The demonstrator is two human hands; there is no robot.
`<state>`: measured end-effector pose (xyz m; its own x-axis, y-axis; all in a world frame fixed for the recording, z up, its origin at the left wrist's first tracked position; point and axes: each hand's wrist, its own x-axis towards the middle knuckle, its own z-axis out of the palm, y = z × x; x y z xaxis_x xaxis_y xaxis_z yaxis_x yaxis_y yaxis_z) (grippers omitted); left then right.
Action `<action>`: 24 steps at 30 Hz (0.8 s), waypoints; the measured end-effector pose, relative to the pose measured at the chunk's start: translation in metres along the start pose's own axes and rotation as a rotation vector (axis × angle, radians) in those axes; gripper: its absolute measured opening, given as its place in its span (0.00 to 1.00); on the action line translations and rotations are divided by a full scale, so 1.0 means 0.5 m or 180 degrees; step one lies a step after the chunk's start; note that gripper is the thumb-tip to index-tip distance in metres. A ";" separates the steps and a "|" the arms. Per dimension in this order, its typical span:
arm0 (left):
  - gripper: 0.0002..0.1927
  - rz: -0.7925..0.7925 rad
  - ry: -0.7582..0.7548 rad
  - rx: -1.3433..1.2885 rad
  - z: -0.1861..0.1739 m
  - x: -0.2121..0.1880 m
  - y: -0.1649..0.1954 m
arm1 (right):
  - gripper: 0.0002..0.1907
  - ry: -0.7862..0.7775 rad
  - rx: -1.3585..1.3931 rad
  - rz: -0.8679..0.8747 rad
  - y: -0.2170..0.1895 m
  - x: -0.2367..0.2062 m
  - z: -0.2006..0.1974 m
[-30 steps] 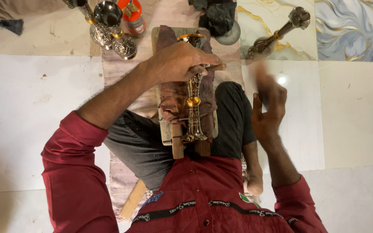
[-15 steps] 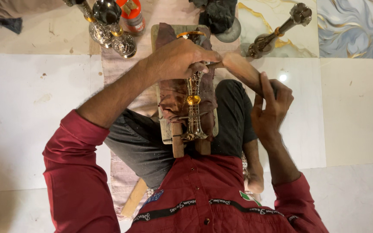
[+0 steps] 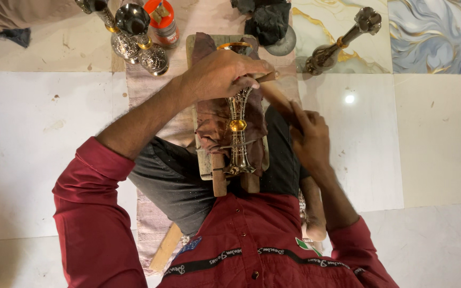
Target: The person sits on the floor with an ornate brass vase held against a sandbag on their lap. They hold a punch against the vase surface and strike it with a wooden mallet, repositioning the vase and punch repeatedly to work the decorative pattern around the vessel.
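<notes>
The ornate metal stem is lying lengthwise, near to far, on the cloth-covered wooden block. The left hand is clamping down on its far end. The right hand is gripping a wooden stick just right of it.

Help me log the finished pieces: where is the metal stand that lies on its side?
In the head view the tipped metal stand lies at the upper right on the marbled yellow tile, just right of the dark cloth and beyond the right hand.

Ahead of you, two metal goblets and an orange-capped jar crowd the left. White floor tiles either side lie open.
</notes>
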<state>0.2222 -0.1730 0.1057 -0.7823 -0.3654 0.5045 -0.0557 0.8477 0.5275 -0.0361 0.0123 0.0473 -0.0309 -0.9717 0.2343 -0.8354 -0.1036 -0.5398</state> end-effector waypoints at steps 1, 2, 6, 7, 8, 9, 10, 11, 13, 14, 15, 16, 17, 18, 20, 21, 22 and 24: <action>0.21 -0.0095 -0.0151 0.0066 -0.001 0.004 0.001 | 0.37 0.0039 0.0122 0.0039 0.000 -0.001 0.011; 0.22 -0.0179 -0.0309 0.0133 -0.003 0.008 0.001 | 0.36 0.0089 0.0243 0.0083 0.001 -0.002 0.020; 0.21 -0.0440 -0.0786 0.0432 -0.012 0.029 0.006 | 0.37 -0.0098 0.0154 0.0255 0.002 -0.002 0.029; 0.22 -0.0272 -0.0678 0.0342 -0.014 0.032 0.007 | 0.37 0.0068 0.0147 0.0152 0.001 -0.002 0.029; 0.24 -0.0093 -0.0566 0.0248 -0.014 0.037 0.007 | 0.36 0.0241 0.0129 0.0053 0.002 -0.002 0.027; 0.24 -0.0182 -0.0641 0.0272 -0.015 0.039 0.007 | 0.36 0.0165 0.0261 0.0120 0.003 -0.002 0.026; 0.24 -0.0298 -0.0713 0.0289 -0.015 0.038 0.008 | 0.36 0.0063 0.0402 0.0184 0.004 -0.003 0.025; 0.24 -0.0411 -0.0786 0.0309 -0.016 0.037 0.008 | 0.36 -0.0035 0.0543 0.0248 0.006 -0.003 0.024; 0.27 -0.0256 -0.0707 0.0299 -0.016 0.036 0.008 | 0.36 0.0163 -0.0193 0.0159 0.014 -0.005 0.022; 0.28 -0.0174 -0.0669 0.0301 -0.017 0.036 0.008 | 0.37 0.0267 -0.0558 0.0113 0.019 -0.005 0.023; 0.28 -0.0223 -0.0702 0.0316 -0.017 0.037 0.007 | 0.33 0.0455 0.0183 0.0172 0.023 -0.004 0.025; 0.28 -0.0291 -0.0736 0.0315 -0.016 0.037 0.009 | 0.30 0.0615 0.0929 0.0241 0.026 -0.004 0.028; 0.29 -0.0349 -0.0766 0.0316 -0.015 0.038 0.010 | 0.26 0.0780 0.1668 0.0310 0.030 -0.004 0.030; 0.29 -0.0293 -0.0736 0.0342 -0.016 0.040 0.010 | 0.28 0.0860 0.1897 0.0293 0.032 -0.004 0.030; 0.30 -0.0193 -0.0690 0.0374 -0.015 0.040 0.011 | 0.32 0.1009 0.2360 0.0284 0.033 -0.007 0.032; 0.30 -0.0213 -0.0716 0.0366 -0.015 0.040 0.011 | 0.32 0.1002 0.1638 0.0214 0.031 -0.009 0.032; 0.29 -0.0225 -0.0738 0.0366 -0.016 0.041 0.010 | 0.31 0.0995 0.0915 0.0138 0.030 -0.012 0.031; 0.29 -0.0233 -0.0777 0.0367 -0.016 0.041 0.008 | 0.32 0.1009 0.0858 0.0088 0.024 -0.015 0.032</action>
<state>0.2106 -0.1802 0.1236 -0.8991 -0.3358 0.2810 -0.1770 0.8657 0.4683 -0.0373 0.0149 0.0262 -0.2537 -0.8658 0.4313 -0.6595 -0.1714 -0.7319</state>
